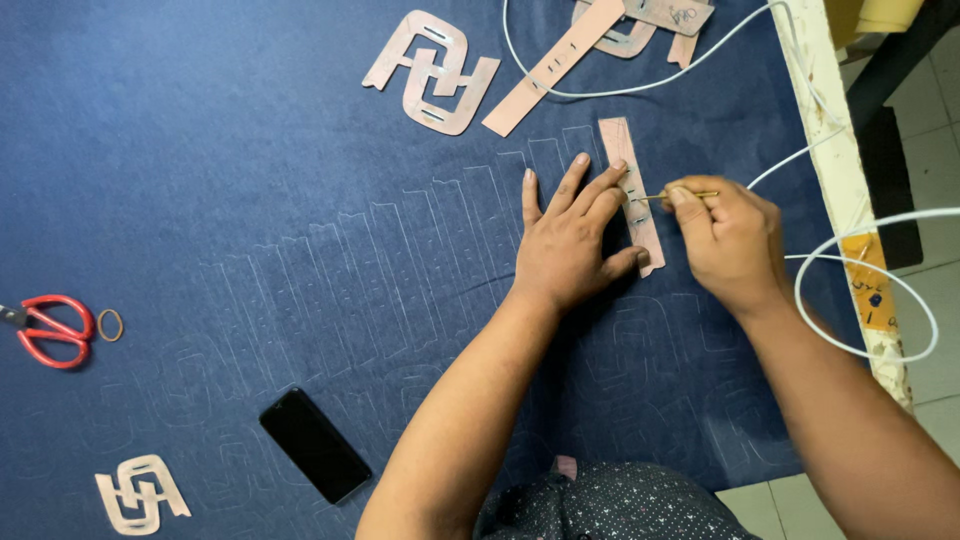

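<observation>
**Marking along a pink strip template on blue cloth**

A wide blue cloth [200, 150] covers the table, faint chalk outlines running across it. The left hand [572, 240] lies flat with fingers spread, pinning a narrow pink strip template [632, 195] at centre right. The right hand [728, 240], just right of the strip, pinches a thin yellow marking tool [680, 196] whose tip touches the strip. Red scissors [52, 330] lie far left, a black phone [315, 445] near.

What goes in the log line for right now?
left hand: flat on pink strip | right hand: holds thin tool on strip | blue cloth underneath
</observation>
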`<act>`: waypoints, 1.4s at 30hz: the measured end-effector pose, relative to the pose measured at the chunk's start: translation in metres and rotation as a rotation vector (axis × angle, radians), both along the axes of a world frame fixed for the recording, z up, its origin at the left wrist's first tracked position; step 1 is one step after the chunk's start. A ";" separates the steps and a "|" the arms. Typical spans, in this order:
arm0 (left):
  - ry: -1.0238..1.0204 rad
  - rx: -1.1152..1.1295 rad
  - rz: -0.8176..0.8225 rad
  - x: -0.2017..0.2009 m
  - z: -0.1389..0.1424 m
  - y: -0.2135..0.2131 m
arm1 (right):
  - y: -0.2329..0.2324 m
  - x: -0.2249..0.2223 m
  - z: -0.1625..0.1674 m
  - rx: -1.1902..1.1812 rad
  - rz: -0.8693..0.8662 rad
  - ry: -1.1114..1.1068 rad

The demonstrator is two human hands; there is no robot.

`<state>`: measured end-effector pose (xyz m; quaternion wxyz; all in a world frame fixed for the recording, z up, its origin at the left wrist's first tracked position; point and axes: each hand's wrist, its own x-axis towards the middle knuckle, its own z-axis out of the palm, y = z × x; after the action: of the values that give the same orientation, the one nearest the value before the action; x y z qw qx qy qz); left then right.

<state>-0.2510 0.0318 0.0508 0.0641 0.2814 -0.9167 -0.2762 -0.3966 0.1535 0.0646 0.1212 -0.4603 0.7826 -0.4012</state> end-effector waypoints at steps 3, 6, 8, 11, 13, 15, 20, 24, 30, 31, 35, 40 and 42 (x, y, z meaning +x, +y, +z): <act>0.014 -0.007 -0.008 0.001 -0.001 0.002 | 0.003 0.003 -0.003 -0.041 0.012 0.040; 0.017 -0.022 -0.011 0.002 -0.002 0.002 | 0.002 0.005 -0.006 -0.060 -0.017 0.092; 0.037 -0.036 -0.012 0.002 -0.004 0.001 | 0.000 0.006 -0.007 -0.068 -0.007 0.080; 0.024 -0.043 -0.016 0.002 -0.005 0.001 | -0.001 0.003 -0.006 -0.031 0.046 0.132; 0.022 -0.047 -0.021 0.002 -0.005 0.001 | -0.002 -0.001 -0.004 -0.006 0.072 0.124; 0.014 -0.049 -0.025 0.001 -0.004 0.002 | -0.007 -0.009 -0.002 0.000 0.076 0.052; -0.005 -0.068 -0.027 0.003 -0.002 0.004 | -0.017 -0.007 -0.008 -0.055 0.020 0.064; -0.025 -0.073 -0.041 0.002 -0.001 0.006 | -0.016 -0.005 -0.013 -0.048 0.064 0.198; -0.049 -0.091 -0.044 0.002 0.006 0.015 | 0.005 -0.032 -0.017 -0.127 0.087 -0.099; -0.057 -0.089 -0.041 0.001 0.007 0.016 | 0.010 -0.036 -0.018 -0.113 0.024 -0.312; -0.046 -0.110 -0.021 -0.004 0.006 0.020 | 0.054 -0.052 -0.022 0.184 -0.093 -0.441; 0.085 -0.170 0.069 -0.012 -0.008 0.026 | 0.107 -0.093 -0.020 0.280 -0.122 0.295; 0.045 -0.186 0.086 -0.016 -0.010 0.033 | 0.116 -0.105 -0.016 0.282 -0.169 0.229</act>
<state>-0.2665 0.0644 0.0407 0.1224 0.3069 -0.9239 -0.1930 -0.5012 0.2690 0.0483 0.0607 -0.4140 0.8755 -0.2416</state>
